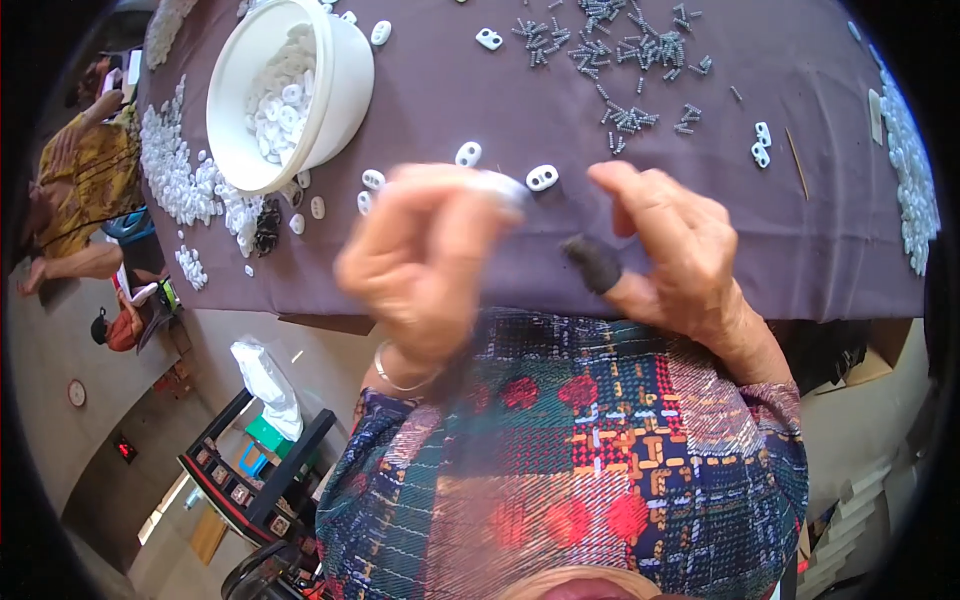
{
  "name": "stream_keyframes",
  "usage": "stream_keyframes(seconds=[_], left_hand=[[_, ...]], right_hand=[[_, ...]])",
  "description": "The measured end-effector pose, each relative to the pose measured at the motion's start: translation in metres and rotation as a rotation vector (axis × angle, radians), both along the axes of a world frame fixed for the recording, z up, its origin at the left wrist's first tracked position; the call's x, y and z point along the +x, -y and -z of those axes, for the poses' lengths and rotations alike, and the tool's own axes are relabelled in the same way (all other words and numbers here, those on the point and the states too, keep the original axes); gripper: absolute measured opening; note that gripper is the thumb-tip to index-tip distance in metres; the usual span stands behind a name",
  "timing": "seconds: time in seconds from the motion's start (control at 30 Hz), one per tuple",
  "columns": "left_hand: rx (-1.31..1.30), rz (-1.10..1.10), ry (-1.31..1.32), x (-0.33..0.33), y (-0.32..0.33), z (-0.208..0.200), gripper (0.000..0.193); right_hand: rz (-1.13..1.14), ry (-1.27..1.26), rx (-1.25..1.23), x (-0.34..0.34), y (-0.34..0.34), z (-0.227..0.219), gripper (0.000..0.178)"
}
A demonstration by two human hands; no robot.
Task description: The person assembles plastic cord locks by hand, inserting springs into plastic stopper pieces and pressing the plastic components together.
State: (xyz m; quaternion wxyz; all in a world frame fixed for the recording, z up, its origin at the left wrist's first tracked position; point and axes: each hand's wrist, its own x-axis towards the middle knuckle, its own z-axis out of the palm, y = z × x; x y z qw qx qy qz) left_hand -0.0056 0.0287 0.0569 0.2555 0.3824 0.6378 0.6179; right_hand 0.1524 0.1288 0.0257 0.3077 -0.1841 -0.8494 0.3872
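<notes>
White piece, oblong: gripped at the fingertips of the left hand (420, 255); outline blurred, long axis lying roughly crosswise, holes not made out.

Right hand (675, 245): held level with the left and well apart from it; fingers bent, thumb spread away from the forefinger and capped with a dark cover (592, 264); nothing seen grasped.

Two-holed piece (541, 178), white: laid flat on the cloth-covered worktop (800, 255), between the hands and slightly beyond them; long axis set nearly crosswise, its right end tipped a little away from the wearer; the left hand is nearer, its held piece just beside.

Springs (650, 48), metal, loose: scattered at the far side, beyond the right hand.

Tub (347, 105), white, round: placed beyond and to the left of the left hand; partly filled with white parts (280, 122), the deeper ones not told apart.

Loose pieces (175, 155), white: heaped outside the tub, along its left.

Stick (797, 163), thin: laid at the right.
</notes>
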Motion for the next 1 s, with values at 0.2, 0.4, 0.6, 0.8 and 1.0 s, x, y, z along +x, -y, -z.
stream_keyframes(seconds=[0.2, 0.4, 0.6, 0.8, 1.0], left_hand=[[-0.02, -0.532, -0.739, -0.089, -0.008, -0.025, 0.016], [-0.184, -0.455, -1.14, -0.112, -0.018, -0.019, 0.013], [-0.269, 0.227, -0.974, -0.023, -0.024, 0.009, 0.021], [-0.333, 0.301, -0.899, -0.011, -0.022, 0.024, 0.019], [-0.288, 0.343, -0.876, -0.008, -0.027, 0.024, 0.02]], right_hand=[[0.13, -0.042, 0.072, 0.004, -0.004, -0.003, 0.029], [0.25, -0.068, 0.038, 0.007, -0.012, -0.002, 0.025], [0.307, -0.044, -0.096, 0.01, -0.014, -0.002, 0.024], [0.265, -0.034, -0.066, 0.011, -0.013, -0.003, 0.027], [0.312, -0.01, -0.08, 0.013, -0.016, -0.002, 0.028]])
